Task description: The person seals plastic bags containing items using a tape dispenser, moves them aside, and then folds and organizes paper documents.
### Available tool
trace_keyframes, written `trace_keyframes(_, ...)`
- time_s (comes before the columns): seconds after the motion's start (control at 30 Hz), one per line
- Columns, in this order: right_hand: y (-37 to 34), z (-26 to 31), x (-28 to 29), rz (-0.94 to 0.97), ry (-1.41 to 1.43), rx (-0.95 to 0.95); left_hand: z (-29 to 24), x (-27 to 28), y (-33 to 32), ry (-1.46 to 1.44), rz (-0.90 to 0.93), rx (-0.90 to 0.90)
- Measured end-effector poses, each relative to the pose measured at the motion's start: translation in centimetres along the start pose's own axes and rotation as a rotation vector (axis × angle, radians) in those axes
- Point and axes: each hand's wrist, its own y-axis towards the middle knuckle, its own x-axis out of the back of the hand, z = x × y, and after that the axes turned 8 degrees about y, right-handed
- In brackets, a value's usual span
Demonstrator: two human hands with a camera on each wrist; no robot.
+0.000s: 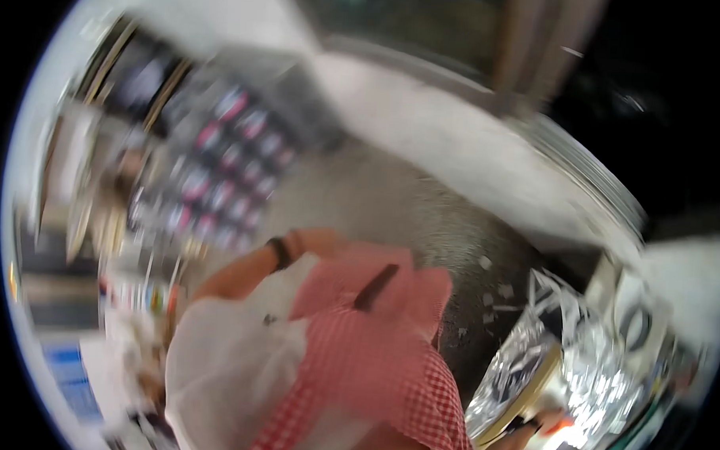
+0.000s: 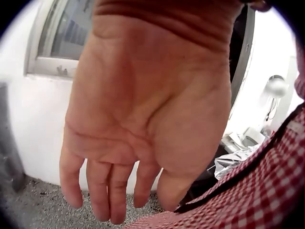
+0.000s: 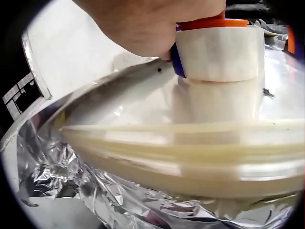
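- A person's right hand [image 3: 152,21] grips the orange-and-blue end of a pale roll [image 3: 219,55], apparently wide packing tape, above a glossy panel [image 3: 128,100]; whether roll and panel touch cannot be told.
- The left hand [image 2: 143,114] hangs palm to the lens beside a red-and-white checked apron [image 2: 257,191], fingers extended and holding nothing.
- The roll should prove light for its bulk, stiff and hard to break, its smooth side likely slick and its cut edge, if tape, tacky.
- The best hold is probably the orange rim [image 3: 219,22], with fingertips kept off the pale face.
- The panel looks rigid, polished and slippery, perhaps awkward to lift; its cream edge would offer the surer purchase.
- Crumpled foil [image 3: 138,195] lies along that edge, likely feather-light, soft and quick to tear.
- By count: two hands, one roll, one panel, one apron, and one dark wristband [image 1: 280,254] on the left arm.
- Pink-topped goods [image 1: 231,173] stand in rows across the room, too blurred for an exact tally.
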Motion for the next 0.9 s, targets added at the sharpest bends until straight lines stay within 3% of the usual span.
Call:
trace_keyframes(0.07,-0.1,1.6,-0.9,-0.001,-0.109,0.081,1.3,-5.1,0.2,0.096,-0.099,-0.019)
trace_keyframes(0.17,-1.8,4.6,-1.0,-0.060,-0.211,0.169,-2.9,-5.3,-2.1,-0.169,-0.291,-0.034)
trace_keyframes(0.3,-6.7,11.9,-1.8,-0.138,-0.208,0.338,1.2,-12.1,-3.5,-0.266,-0.576,-0.057)
trace_keyframes(0.43,-14.2,19.9,-2.7,0.026,-0.120,0.645,6.1,-15.5,-9.0,-0.114,-0.804,0.068)
trace_keyframes(0.53,-22.9,26.1,-7.4,0.160,-0.117,0.839,6.9,-12.7,-18.5,-0.521,-0.459,0.515)
trace_keyframes(0.6,-29.4,30.5,-14.9,0.582,0.038,0.945,11.8,-17.9,-20.6,-0.364,-0.526,0.872)
trace_keyframes(0.63,-32.8,32.7,-19.4,0.802,0.135,0.947,13.9,-19.4,-22.5,-0.341,-0.645,0.975)
trace_keyframes(0.67,-37.1,35.3,-22.3,0.930,0.170,1.166,16.5,-20.3,-24.6,-0.314,-0.765,1.074)
trace_keyframes(0.7,-43.0,43.2,-18.8,1.112,0.150,1.143,19.0,-20.5,-27.0,-0.232,-0.897,1.160)
trace_keyframes(0.73,-47.6,48.1,-19.0,1.309,0.190,1.088,21.4,-20.3,-29.4,-0.146,-1.024,1.243)
trace_keyframes(0.8,-55.3,57.2,-19.4,1.223,0.295,1.538,25.3,-17.4,-34.6,-0.074,-1.082,1.318)
trace_keyframes(0.87,-63.7,67.8,-16.8,1.422,0.335,1.480,32.4,-17.6,-36.9,0.067,-1.287,1.373)
trace_keyframes(0.9,-67.9,71.6,-16.9,1.311,0.514,1.636,35.0,-16.4,-37.9,0.084,-1.275,1.388)
